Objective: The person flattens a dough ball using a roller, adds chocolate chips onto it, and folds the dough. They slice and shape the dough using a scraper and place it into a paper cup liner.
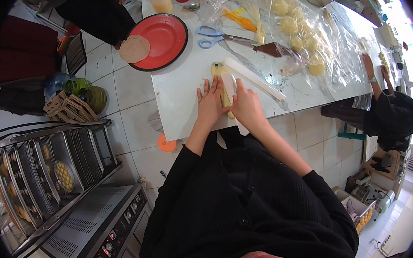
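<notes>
A long strip of pale yellow dough (220,69), with a dark spot near its far end, lies on the white marbled table (179,94). My left hand (210,102) rests on its left side, fingers spread and flat, the thumb across the near part. My right hand (247,107) is closed around a white flat-bladed tool (229,84); its blade lies along the dough's right side. Another white end shows under the wrist at the table edge. To the right lies a long white bar (256,79), touching neither hand.
Beyond my hands are a red plate (162,40) with a round pinkish slice (134,49), blue-handled scissors (223,38), piping bags (242,20) and dough balls (287,25) under clear plastic. A tray rack (48,167) stands left. Other people stand far left and right.
</notes>
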The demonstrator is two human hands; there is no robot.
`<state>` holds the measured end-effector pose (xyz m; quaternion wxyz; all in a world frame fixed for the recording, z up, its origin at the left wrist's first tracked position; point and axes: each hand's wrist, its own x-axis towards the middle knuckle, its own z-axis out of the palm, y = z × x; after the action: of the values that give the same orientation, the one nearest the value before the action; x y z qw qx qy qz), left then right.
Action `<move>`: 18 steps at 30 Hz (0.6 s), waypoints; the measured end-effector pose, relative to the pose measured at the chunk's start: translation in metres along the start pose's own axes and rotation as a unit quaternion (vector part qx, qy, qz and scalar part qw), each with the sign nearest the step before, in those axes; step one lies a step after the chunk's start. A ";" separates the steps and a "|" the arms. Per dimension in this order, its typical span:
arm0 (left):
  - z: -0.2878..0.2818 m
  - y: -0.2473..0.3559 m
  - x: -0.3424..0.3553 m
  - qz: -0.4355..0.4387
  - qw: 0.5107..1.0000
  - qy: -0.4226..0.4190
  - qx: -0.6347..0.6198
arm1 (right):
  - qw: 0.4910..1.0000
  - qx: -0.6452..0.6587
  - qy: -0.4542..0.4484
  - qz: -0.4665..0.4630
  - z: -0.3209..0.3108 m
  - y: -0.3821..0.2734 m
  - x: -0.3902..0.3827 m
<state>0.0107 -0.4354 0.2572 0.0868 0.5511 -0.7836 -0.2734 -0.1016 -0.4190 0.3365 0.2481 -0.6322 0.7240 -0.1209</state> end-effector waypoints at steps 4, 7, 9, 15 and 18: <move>0.001 -0.005 0.000 0.013 1.000 0.008 -0.012 | 1.000 0.006 -0.021 -0.013 -0.012 -0.004 -0.002; 0.002 -0.008 -0.001 0.016 1.000 -0.001 -0.025 | 0.999 0.009 -0.033 -0.016 -0.010 0.011 -0.023; 0.002 -0.010 0.001 0.021 1.000 0.005 -0.022 | 0.999 0.024 -0.011 -0.027 -0.017 0.020 -0.019; -0.003 -0.009 -0.003 0.022 0.999 0.002 -0.038 | 0.984 0.133 0.055 -0.102 -0.052 0.040 -0.005; -0.003 -0.003 0.005 0.010 0.999 0.021 -0.039 | 0.985 0.137 0.077 -0.069 -0.054 0.036 0.004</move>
<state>0.0126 -0.4418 0.2569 0.1269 0.5453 -0.7758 -0.2910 -0.1605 -0.4247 0.3640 0.2675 -0.6292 0.6723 -0.2839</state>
